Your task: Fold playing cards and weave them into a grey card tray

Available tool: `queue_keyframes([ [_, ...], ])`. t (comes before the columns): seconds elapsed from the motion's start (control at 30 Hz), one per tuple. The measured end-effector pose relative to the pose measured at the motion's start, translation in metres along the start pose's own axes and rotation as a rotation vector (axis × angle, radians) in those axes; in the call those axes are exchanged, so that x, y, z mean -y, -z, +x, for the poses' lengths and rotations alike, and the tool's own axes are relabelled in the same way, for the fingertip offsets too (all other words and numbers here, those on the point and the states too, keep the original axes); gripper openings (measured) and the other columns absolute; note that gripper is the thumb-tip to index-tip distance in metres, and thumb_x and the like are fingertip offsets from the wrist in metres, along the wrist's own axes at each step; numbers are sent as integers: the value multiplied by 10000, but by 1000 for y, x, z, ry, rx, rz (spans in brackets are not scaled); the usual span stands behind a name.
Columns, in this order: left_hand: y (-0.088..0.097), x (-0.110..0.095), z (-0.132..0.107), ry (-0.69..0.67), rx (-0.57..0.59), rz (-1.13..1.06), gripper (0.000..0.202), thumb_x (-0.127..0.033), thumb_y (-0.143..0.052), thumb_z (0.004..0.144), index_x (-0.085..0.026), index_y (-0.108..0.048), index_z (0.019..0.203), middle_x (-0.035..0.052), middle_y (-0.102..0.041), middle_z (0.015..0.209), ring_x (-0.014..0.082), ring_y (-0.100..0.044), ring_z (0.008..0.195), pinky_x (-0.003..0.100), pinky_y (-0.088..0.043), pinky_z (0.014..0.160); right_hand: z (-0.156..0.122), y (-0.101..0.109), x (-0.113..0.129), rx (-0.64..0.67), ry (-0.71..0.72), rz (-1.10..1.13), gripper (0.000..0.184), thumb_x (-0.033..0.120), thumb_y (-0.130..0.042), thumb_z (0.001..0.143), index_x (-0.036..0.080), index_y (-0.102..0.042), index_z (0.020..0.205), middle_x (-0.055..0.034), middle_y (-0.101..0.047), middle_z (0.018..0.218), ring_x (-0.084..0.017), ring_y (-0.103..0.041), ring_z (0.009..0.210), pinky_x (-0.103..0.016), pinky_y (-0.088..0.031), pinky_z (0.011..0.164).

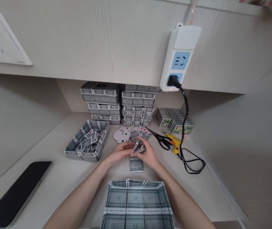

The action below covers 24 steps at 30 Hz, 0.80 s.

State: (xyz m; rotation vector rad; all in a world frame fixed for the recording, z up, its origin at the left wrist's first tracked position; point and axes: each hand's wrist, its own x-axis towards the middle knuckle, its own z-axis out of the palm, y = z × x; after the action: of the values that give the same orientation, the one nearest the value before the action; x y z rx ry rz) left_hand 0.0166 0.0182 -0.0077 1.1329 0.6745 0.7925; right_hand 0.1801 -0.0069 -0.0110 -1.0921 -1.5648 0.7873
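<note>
Between my fingers, above the middle of the desk, is a folded playing card. My left hand pinches its left side. My right hand curves round the right side, thumb below and fingers above. Just below my hands lies a patterned folded card piece, flat on the desk. Closer to me stands an open box made of grey-patterned cards, between my forearms. Loose playing cards, some face up, are spread beyond my hands.
A card-made tray with folded cards stands left. Stacked card boxes line the back. Black scissors, a yellow glue gun with a black cord, and packed card decks are right. A black flat object lies left; a power strip hangs above.
</note>
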Motion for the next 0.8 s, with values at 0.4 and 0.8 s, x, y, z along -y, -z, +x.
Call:
queue_keyframes([
  [0.4,8,14,6,-401,-296,657,448,-204,-614,649,-211,-506,1083,72,-454,1202,192,-466,1080,359,-441,869,6,-2,-16,-7,-473,451,426,459,-646,569,181,-579,884,-56,-647,774,-240,-624,668,-353,-511,531],
  [0.8,12,16,4,-504,-267,1021,469,-128,-564,681,-219,-465,1131,72,-473,1179,189,-443,1097,396,-375,929,5,-2,-18,11,-503,439,372,418,-688,509,176,-536,747,-13,-634,653,-219,-629,614,-330,-505,525],
])
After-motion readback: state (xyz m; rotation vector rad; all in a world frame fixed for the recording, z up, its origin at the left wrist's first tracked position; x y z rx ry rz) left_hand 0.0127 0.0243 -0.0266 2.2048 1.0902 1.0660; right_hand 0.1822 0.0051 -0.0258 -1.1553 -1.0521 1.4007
